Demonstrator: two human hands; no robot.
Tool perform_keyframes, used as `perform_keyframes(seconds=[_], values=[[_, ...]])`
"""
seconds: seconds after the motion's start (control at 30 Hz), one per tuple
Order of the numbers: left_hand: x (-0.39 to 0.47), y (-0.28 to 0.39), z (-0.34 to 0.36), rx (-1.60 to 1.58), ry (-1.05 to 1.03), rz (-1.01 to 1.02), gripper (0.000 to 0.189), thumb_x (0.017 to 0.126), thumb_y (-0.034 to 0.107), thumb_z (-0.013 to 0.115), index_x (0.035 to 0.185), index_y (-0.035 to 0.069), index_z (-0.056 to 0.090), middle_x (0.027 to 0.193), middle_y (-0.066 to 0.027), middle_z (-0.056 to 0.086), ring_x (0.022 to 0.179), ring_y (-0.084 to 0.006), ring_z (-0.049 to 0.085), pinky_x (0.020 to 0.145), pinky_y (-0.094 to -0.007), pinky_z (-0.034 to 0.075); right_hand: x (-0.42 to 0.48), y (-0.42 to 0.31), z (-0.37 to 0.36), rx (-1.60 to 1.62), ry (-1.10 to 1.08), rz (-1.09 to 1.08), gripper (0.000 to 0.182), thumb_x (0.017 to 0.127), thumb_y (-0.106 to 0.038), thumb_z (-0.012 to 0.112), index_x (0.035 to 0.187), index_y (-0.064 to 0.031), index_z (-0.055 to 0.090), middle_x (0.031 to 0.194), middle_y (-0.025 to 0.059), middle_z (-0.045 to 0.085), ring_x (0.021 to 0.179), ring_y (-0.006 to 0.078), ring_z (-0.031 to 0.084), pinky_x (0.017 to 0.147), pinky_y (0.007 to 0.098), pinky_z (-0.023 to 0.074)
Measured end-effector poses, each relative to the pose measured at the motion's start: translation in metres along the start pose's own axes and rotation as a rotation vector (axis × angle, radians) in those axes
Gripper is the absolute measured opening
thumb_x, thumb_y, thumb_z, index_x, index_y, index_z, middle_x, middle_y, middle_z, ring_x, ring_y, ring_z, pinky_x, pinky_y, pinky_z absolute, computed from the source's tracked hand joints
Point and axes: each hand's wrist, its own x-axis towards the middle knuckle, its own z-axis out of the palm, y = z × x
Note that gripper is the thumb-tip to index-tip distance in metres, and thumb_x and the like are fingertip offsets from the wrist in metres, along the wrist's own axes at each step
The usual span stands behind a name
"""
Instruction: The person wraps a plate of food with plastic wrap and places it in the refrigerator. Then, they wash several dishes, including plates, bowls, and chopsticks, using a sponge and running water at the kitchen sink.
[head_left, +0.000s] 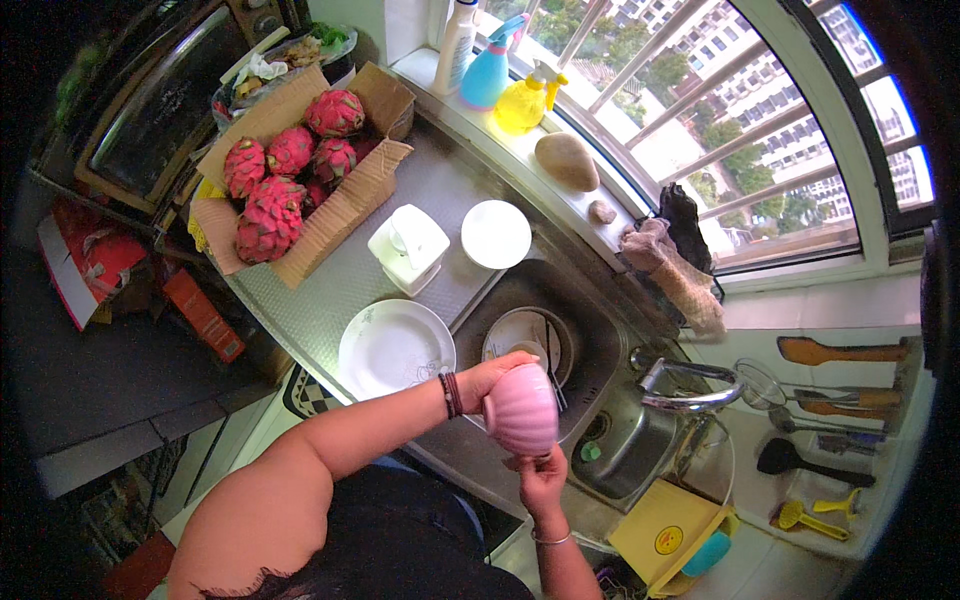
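A pink ribbed bowl (523, 412) is tipped on its side between my two hands over the near edge of the large sink basin (600, 352). My left hand (491, 379) grips it from the upper left, and my right hand (544, 476) holds its lower rim. The bowl's inside faces away from me. Below it in the basin lie a white patterned plate (514, 330), partly hidden, and a pair of dark chopsticks (550, 349). A white plate with a printed drawing (394, 345) sits on the steel drainboard to the left.
A white dispenser (409, 247) and a white round dish (496, 234) stand on the drainboard. Behind them is a cardboard box (345, 214) of dragon fruit (270, 217). The faucet (690, 386) spans the smaller basin (630, 450). Spray bottles (521, 105) line the windowsill.
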Motion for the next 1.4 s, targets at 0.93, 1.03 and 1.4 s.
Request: perform_keyframes(seconds=[0.93,1.03,1.4], values=[[0.005,-0.033,0.047,1.161,0.829,0.746,0.055,0.101,0.032,0.041,0.061,-0.005,0.046,0.049,-0.0175,0.038,0.045,-0.0171,0.035,0.045,-0.0397,0.033,0.031,-0.058,0.041,-1.023,0.323,-0.376,0.053,0.093,-0.017,0.046,0.142,0.0012,0.035,0.143,0.0214,0.034,0.135,0.0363,0.027,0.113,0.0459,0.017],[0.006,-0.032,0.043,1.125,0.826,0.713,0.053,0.1,0.031,0.042,0.061,-0.006,0.047,0.052,-0.0217,0.041,0.044,-0.0197,0.037,0.046,-0.0397,0.033,0.021,-0.064,0.057,-1.097,0.273,-0.367,0.039,0.088,-0.005,0.056,0.127,-0.0032,0.057,0.134,0.0173,0.047,0.126,0.0319,0.041,0.109,0.0419,0.0275],[0.009,-0.019,0.065,1.303,0.76,0.637,0.052,0.098,0.031,0.047,0.06,-0.005,0.048,0.051,-0.0202,0.036,0.043,-0.0204,0.034,0.045,-0.0397,0.033,0.021,-0.057,0.037,-0.664,0.506,-0.414,0.013,0.077,-0.003,0.072,0.088,-0.0026,0.067,0.084,0.0072,0.058,0.078,0.0199,0.057,0.075,0.0294,0.0469]])
